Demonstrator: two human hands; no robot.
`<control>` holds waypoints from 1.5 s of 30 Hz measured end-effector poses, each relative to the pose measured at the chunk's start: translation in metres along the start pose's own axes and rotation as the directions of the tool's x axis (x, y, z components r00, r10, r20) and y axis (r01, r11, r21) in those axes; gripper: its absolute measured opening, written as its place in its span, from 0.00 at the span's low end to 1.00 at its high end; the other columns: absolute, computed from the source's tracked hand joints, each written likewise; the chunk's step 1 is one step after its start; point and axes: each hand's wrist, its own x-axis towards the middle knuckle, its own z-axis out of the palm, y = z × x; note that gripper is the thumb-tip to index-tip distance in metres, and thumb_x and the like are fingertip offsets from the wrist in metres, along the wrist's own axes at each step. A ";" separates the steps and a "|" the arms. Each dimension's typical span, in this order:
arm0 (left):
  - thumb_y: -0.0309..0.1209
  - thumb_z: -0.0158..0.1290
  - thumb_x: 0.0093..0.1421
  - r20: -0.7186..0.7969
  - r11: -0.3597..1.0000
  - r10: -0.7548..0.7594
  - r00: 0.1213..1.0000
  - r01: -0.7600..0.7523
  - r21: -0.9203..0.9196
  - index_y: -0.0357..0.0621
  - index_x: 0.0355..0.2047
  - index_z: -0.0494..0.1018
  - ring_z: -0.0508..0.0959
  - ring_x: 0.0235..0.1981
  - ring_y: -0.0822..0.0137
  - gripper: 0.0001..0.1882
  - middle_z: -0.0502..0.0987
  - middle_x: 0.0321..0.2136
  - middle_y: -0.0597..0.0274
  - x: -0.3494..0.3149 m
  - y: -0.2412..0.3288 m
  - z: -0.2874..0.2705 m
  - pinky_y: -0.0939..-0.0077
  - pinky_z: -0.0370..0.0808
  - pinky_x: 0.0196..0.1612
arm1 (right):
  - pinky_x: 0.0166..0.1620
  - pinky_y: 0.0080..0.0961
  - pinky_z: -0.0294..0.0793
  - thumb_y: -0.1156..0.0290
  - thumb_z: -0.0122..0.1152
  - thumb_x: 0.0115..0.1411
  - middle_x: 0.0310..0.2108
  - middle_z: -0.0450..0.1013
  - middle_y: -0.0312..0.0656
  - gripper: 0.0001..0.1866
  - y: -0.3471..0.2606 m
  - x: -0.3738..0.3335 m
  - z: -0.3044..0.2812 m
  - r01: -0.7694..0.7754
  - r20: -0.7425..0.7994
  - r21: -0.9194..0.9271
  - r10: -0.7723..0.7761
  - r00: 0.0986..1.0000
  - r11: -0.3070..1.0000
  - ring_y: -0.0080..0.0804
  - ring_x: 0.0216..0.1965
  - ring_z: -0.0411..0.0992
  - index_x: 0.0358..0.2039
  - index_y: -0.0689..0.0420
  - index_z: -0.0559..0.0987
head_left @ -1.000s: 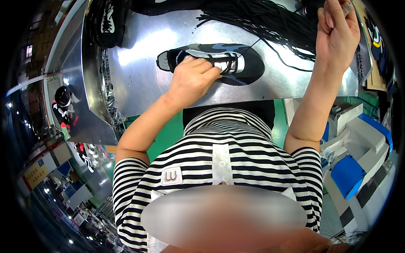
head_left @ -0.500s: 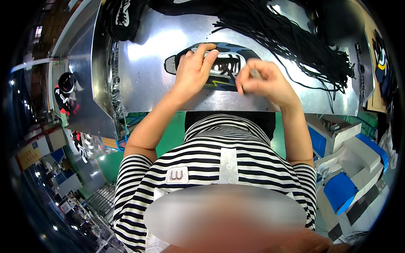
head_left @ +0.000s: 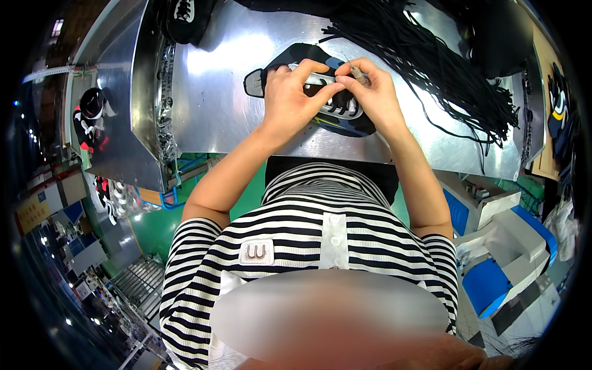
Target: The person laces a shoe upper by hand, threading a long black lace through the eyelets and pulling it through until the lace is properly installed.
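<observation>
1 shoe (head_left: 336,114), axis diag., toe lwr-R

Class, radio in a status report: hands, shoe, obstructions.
Left hand on shoe; right hand gripping small object over it. Shoe points right. Hands hide some lacing.

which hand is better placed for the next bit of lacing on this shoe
Probably the right hand: it holds a small tan object just above the laces, toward the toe. The left hand lies over the shoe farther from the toe, seemingly steadying it.
</observation>
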 end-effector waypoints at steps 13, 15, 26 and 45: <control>0.36 0.67 0.50 -0.056 0.999 0.041 0.998 -0.041 0.001 0.49 0.38 0.79 0.69 0.31 0.62 0.15 0.78 0.28 0.65 -0.004 0.000 0.003 0.70 0.66 0.40 | 0.30 0.26 0.72 0.71 0.60 0.62 0.28 0.78 0.44 0.08 -0.009 -0.033 -0.011 0.224 0.029 -0.377 -0.230 0.973 0.899 0.36 0.25 0.77 0.40 0.58 0.75; 0.36 0.67 0.51 -0.059 0.999 0.050 0.997 -0.051 -0.012 0.48 0.39 0.79 0.69 0.31 0.62 0.15 0.79 0.28 0.66 -0.005 -0.002 0.004 0.70 0.66 0.40 | 0.30 0.29 0.74 0.70 0.63 0.60 0.29 0.79 0.45 0.09 -0.013 -0.032 -0.012 0.282 0.074 -0.461 -0.281 0.957 0.841 0.40 0.26 0.78 0.38 0.57 0.75; 0.19 0.54 0.59 0.150 0.944 -0.011 0.989 0.060 -0.325 0.37 0.48 0.74 0.82 0.34 0.70 0.16 0.82 0.39 0.57 -0.013 0.006 0.000 0.78 0.78 0.37 | 0.32 0.39 0.75 0.70 0.62 0.58 0.24 0.78 0.50 0.17 -0.028 -0.018 -0.007 0.311 0.238 -0.686 -0.201 0.950 0.658 0.49 0.28 0.78 0.43 0.64 0.70; 0.20 0.60 0.54 0.188 0.824 -0.148 0.971 0.226 -0.519 0.38 0.54 0.68 0.79 0.41 0.71 0.26 0.76 0.44 0.58 0.007 -0.004 0.008 0.76 0.77 0.45 | 0.26 0.25 0.71 0.66 0.66 0.58 0.24 0.78 0.37 0.09 0.016 -0.031 -0.004 0.209 -0.258 -0.569 -0.414 0.873 0.796 0.30 0.22 0.76 0.37 0.53 0.80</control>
